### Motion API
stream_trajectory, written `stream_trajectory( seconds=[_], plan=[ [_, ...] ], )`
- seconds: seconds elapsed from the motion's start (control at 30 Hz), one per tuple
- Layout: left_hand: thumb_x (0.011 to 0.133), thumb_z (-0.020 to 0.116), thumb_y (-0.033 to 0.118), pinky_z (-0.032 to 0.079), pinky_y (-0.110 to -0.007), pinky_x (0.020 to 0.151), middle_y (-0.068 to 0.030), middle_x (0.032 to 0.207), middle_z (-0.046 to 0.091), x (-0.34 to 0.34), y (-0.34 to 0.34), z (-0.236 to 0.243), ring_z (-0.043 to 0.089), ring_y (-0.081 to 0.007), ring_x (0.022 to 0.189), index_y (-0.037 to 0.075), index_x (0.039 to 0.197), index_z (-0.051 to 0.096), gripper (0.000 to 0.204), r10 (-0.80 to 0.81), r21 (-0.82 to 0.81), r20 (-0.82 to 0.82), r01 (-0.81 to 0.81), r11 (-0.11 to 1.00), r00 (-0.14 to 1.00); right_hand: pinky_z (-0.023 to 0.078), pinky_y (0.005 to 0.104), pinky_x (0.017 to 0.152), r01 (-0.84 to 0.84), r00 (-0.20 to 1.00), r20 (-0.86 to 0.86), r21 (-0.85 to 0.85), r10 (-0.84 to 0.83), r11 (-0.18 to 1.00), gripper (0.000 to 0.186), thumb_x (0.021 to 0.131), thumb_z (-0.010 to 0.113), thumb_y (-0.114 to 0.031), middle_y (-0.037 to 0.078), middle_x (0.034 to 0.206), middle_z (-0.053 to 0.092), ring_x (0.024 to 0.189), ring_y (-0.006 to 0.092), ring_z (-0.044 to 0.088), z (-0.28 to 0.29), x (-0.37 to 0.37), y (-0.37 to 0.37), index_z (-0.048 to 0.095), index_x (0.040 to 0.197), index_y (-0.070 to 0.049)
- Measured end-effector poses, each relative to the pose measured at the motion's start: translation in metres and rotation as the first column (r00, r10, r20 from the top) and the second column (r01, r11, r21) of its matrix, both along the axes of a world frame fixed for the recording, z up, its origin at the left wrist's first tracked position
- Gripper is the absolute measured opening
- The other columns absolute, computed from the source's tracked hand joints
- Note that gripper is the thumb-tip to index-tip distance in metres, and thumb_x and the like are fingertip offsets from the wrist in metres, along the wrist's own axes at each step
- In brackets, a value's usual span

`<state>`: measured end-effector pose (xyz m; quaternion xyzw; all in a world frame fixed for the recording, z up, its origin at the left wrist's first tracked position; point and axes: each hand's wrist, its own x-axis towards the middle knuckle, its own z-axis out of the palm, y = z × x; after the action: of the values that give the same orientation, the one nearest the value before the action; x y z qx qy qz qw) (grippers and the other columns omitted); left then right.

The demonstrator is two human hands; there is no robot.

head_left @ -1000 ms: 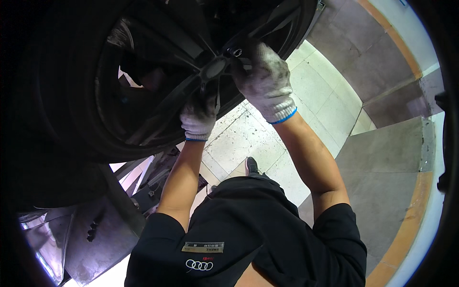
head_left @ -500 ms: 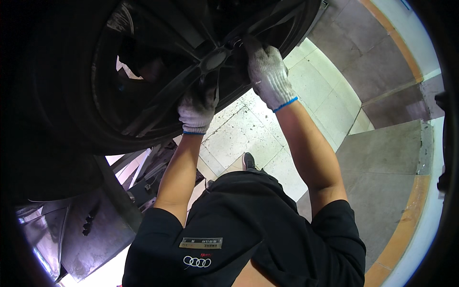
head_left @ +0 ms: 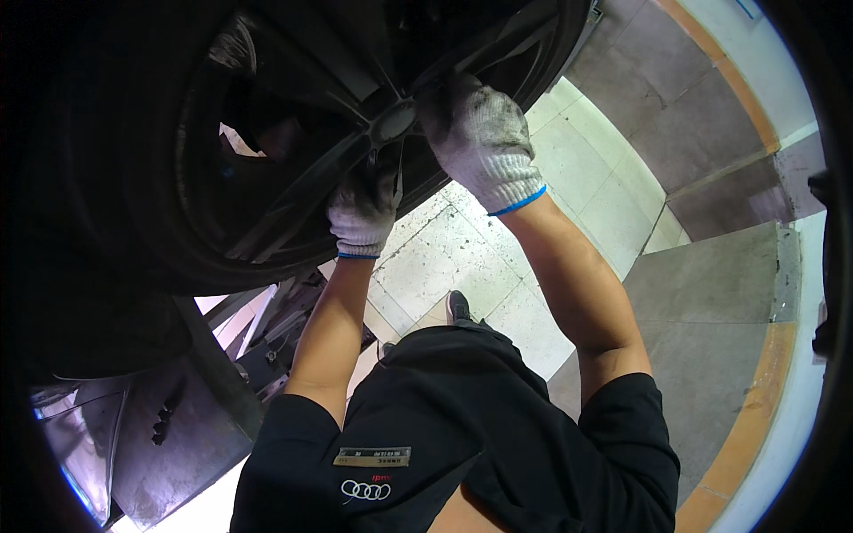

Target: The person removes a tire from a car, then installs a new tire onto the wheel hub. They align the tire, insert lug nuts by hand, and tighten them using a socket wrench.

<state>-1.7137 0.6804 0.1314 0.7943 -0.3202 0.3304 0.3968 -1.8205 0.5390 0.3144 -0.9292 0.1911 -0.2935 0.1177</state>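
Note:
A large wheel (head_left: 293,191) with a dark multi-spoke rim and black tyre hangs in front of me, filling the upper left. Its round centre cap (head_left: 392,122) shows between my two gloved hands. My left hand (head_left: 362,211), in a grey-white knit glove with a blue cuff edge, is at a lower spoke just below the cap, its fingers curled into shadow. To the right of the cap, my right hand (head_left: 484,138), gloved alike, has its fingers closed against the rim near the hub. Whatever the fingertips hold is hidden by the gloves and the dark.
Pale floor tiles (head_left: 444,244) with dark specks lie beneath the wheel. A grey wall (head_left: 702,275) with an orange border curves along the right. Dark metal framework (head_left: 275,346) stands at lower left, beside a grey panel (head_left: 178,435). My shoe (head_left: 458,306) shows below.
My right hand has turned and shifted slightly left and down, now covering the spot beside the centre cap. My left hand has stayed nearly in place on the wheel.

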Motion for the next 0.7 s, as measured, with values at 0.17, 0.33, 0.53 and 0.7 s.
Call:
stream_trajectory(
  seconds=[0.17,0.33,0.53,0.7],
  plan=[
    [0.097,0.068,0.054,0.061,-0.046,0.082,-0.0284,0.117,0.07,-0.005,-0.002,0.006,0.072,-0.0451,0.098,-0.003,0.133,0.062,0.068,-0.036,-0.056,-0.026,0.035,0.998,0.999,0.059,0.0443,0.064,0.011,1.0,0.0,-0.017,-0.011,1.0,0.03,0.097,0.069,-0.03,0.019,0.082,0.074,0.073,0.0366,0.073,0.028,-0.012,-0.008,0.069,0.107,-0.002],
    [0.096,0.07,0.049,0.06,-0.045,0.089,-0.0277,0.12,0.071,-0.005,-0.003,0.008,0.072,-0.0432,0.105,-0.006,0.128,0.064,0.064,-0.017,-0.048,-0.009,0.017,0.999,1.0,0.06,0.0424,0.087,-0.03,0.674,0.724,-0.174,0.149,0.984,0.071,0.081,0.086,-0.029,0.022,0.117,0.069,0.104,0.0331,0.07,0.109,-0.004,-0.042,0.054,0.137,0.001],
    [0.096,0.071,0.037,0.052,-0.05,0.101,-0.0244,0.124,0.065,-0.02,0.015,-0.007,0.063,-0.0437,0.112,-0.005,0.134,0.057,0.058,-0.128,-0.07,0.172,0.142,0.987,0.977,0.053,0.0579,0.102,0.07,0.779,0.503,-0.663,0.375,0.745,0.115,0.065,0.096,-0.044,0.03,0.14,0.053,0.121,0.0489,0.059,0.145,0.026,-0.095,0.036,0.152,0.001],
    [0.088,0.079,0.019,0.045,-0.055,0.107,-0.0205,0.127,0.057,-0.078,0.051,-0.067,0.053,-0.0405,0.12,0.008,0.118,0.055,0.04,-0.211,0.02,0.164,0.21,0.977,0.964,0.052,0.0589,0.102,0.064,0.702,0.534,-0.707,0.472,0.705,0.11,0.064,0.097,-0.047,0.031,0.136,0.055,0.12,0.0509,0.059,0.133,0.043,-0.126,0.044,0.148,0.001]
  ],
)
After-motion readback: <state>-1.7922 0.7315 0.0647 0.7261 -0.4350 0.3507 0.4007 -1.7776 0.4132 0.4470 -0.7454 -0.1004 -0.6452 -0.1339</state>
